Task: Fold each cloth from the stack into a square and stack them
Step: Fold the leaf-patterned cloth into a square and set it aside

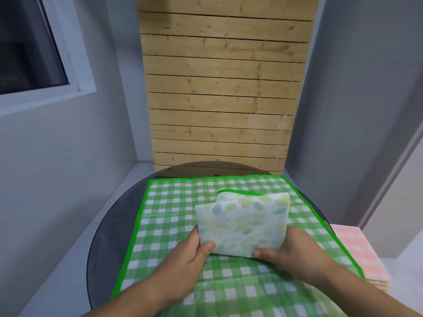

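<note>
**Head view, sole entry.**

Item: leaf-print cloth [242,223], folded into a thick, near-square packet. A green-trimmed layer peeks out along its far edge. It sits over the middle of the green checked cloth [164,213], which is spread flat across the round dark table [107,236].

Step in hand, as I judge it: squaring off the packet before it is set down as a finished piece. To do this well, keep both near corners level and line up the straying far layer so no trim shows. Then lower it flat and press along the fold so it does not spring open.

Left hand [192,255]: pinches the near-left corner, thumb on top, fingers hidden beneath.

Right hand [295,250]: pinches the near-right corner the same way, thumb on top.

I cannot tell whether the packet's far edge touches the checked cloth.

Also present: pink cloth [352,248], off the table's right side.
</note>
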A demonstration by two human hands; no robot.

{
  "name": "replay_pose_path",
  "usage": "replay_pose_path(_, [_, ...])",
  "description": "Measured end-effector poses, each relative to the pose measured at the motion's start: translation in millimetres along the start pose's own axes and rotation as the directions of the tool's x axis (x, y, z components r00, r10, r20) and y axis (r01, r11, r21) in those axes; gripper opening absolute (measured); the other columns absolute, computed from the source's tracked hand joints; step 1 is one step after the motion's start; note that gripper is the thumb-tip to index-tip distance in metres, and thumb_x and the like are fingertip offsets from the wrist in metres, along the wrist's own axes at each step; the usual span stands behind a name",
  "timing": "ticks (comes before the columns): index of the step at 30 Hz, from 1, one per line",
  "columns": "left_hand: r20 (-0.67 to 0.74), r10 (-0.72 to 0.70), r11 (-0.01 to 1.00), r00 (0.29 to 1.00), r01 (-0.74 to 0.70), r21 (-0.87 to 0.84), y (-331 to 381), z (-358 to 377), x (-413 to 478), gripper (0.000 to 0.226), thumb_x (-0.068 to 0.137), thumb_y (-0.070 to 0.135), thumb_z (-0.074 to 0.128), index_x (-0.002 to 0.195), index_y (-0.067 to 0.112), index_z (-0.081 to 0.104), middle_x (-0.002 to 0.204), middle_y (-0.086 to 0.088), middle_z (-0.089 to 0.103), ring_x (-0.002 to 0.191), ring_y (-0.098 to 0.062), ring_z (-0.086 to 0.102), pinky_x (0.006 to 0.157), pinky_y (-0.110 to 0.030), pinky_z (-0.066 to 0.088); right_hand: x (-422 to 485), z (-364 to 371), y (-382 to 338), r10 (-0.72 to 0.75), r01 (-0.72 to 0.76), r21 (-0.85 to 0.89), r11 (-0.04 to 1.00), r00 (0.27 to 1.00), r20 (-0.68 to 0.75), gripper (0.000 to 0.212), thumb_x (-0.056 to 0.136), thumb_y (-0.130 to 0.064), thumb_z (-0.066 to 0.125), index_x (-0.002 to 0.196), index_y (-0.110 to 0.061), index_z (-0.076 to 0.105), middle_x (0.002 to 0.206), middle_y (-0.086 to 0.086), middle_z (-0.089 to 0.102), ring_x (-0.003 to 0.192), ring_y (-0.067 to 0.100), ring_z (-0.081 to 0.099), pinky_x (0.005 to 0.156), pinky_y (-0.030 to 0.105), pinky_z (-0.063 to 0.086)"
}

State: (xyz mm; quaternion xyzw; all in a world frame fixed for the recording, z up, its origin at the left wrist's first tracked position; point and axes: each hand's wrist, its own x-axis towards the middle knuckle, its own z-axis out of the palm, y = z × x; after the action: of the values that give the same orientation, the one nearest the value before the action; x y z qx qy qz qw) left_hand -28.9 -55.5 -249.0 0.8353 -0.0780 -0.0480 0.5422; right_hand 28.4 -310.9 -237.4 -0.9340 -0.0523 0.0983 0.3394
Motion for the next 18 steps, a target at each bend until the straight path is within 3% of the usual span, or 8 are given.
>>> replay_pose_path(3, [0.01,0.011,0.998,1.0,-0.011,0.066,-0.1,0.3,-2.0,0.029,0.105,0.04,0.039,0.128,0.058,0.037,0.126,0.045,0.051,0.122,0.023,0.043,0.1,-0.005,0.035,-0.3,-3.4,0.6,-0.002,0.002,0.002,1.0,0.999,-0.048,0.071,0.047,-0.068,0.077,0.106,-0.027,0.072,0.093,-0.017,0.072,0.081,0.001,0.067,0.074,0.024,0.057])
replay_pose_path(7, [0.021,0.022,0.992,1.0,-0.024,0.127,4.5,2.9,-3.7,0.028,0.106,0.042,0.035,0.129,0.057,0.033,0.129,0.038,0.051,0.118,0.024,0.043,0.098,-0.004,0.036,-2.6,-4.2,-1.4,-0.029,0.025,-0.054,0.998,0.997,-0.078,0.055,0.06,-0.06,0.081,0.104,-0.029,0.074,0.091,-0.015,0.073,0.082,0.001,0.066,0.073,0.022,0.054])
replay_pose_path(11, [-0.037,-0.001,0.992,0.999,0.005,0.123,6.3,4.5,-0.3,0.031,0.106,0.042,0.034,0.135,0.053,0.031,0.129,0.035,0.053,0.12,0.016,0.047,0.091,-0.001,0.035,-0.7,-5.5,1.0,-0.068,0.062,-0.149,0.987,0.997,-0.036,0.06,0.059,-0.071,0.073,0.101,-0.028,0.073,0.092,-0.013,0.071,0.083,0.003,0.064,0.07,0.022,0.055])
replay_pose_path(15, [-0.108,-0.036,0.992,0.993,0.048,0.115,10.8,4.1,11.2,0.031,0.106,0.045,0.033,0.136,0.042,0.036,0.129,0.03,0.053,0.119,0.01,0.05,0.091,-0.01,0.038,0.2,-10.8,2.2,-0.021,0.018,-0.122,0.992,1.0,-0.023,0.049,0.068,-0.064,0.076,0.078,-0.017,0.074,0.073,-0.008,0.072,0.062,0.004,0.065,0.05,0.015,0.045])
replay_pose_path(18, [-0.12,-0.111,0.986,0.987,0.124,0.109,16.6,-0.2,27.2,0.024,0.106,0.044,0.036,0.126,0.032,0.045,0.126,0.018,0.057,0.115,-0.002,0.054,0.097,-0.025,0.044,-1.4,-9.4,2.9,-0.049,0.048,-0.051,0.998,0.999,-0.015,0.037,0.072,-0.06,0.076,0.083,-0.025,0.073,0.074,-0.016,0.071,0.063,-0.003,0.064,0.051,0.011,0.041])
